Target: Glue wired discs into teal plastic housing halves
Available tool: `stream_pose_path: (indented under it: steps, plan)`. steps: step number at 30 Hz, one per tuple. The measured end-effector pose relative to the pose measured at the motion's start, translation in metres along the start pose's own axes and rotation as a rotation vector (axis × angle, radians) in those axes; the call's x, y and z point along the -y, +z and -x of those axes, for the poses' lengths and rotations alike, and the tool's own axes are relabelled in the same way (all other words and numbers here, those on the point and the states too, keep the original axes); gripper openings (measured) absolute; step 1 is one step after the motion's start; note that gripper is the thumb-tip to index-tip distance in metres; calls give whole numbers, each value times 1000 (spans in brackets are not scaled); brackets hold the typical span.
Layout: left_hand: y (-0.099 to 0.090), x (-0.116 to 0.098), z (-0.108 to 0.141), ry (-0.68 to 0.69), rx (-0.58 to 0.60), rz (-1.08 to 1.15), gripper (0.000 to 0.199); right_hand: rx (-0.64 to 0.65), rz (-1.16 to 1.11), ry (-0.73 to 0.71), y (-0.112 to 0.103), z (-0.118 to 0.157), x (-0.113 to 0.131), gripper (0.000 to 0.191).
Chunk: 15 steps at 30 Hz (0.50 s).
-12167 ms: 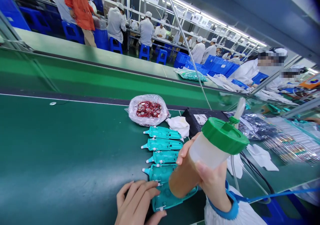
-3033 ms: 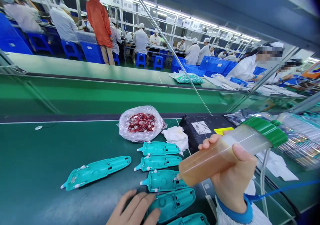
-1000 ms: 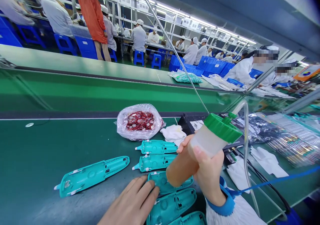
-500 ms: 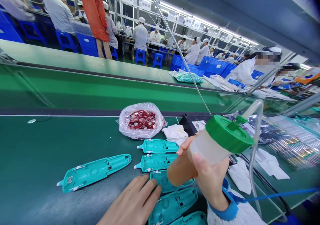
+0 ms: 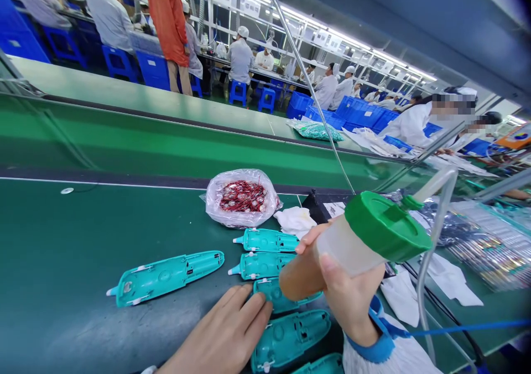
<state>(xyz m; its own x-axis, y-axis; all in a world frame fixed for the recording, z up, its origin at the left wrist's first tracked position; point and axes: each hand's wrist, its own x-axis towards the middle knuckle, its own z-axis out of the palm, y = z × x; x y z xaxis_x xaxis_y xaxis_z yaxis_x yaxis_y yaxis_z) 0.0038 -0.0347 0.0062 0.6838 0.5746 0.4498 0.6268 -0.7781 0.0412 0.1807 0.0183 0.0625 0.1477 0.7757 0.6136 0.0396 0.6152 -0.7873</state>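
My right hand is wrapped round a translucent bottle with a green screw cap and a clear bent spout tube. Tilted, the bottle holds brown liquid at its lower end, which hangs over a teal plastic shell. Fingers curled, my left hand grips the left end of that shell; its thumb is hidden. Two similar shells lie above it, and others lie below it in the same column. Farther left, a separate teal shell lies open side up, with white clips and a pale tip.
A plastic bag of red-wired discs stands behind the shells. White cloths and a black box lie right of it. Bundled rods and cables are at the right. A slanting metal rod crosses the view. Co-workers sit beyond the green divider.
The view has shifted slightly, so the bench and shells appear a little farther right. Both hands keep nearly the same positions, and the bottle is still tilted over the shell.
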Motion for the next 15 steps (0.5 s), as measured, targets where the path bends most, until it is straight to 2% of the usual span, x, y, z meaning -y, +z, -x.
stream_pose_path:
  steps: [4,9,13,15]
  plan:
    - [-5,0,-3,-5,5,-12,42,-2,19,-6,0,0,1,18]
    - [-9,1,-8,-6,6,-7,41,32,-19,-27,-1,2,-3,3]
    - [-9,1,-8,-14,64,8,32,3,-53,-24,-1,3,-5,27]
    - [-7,0,-7,-7,99,12,30,7,-67,-38,-1,3,-6,32]
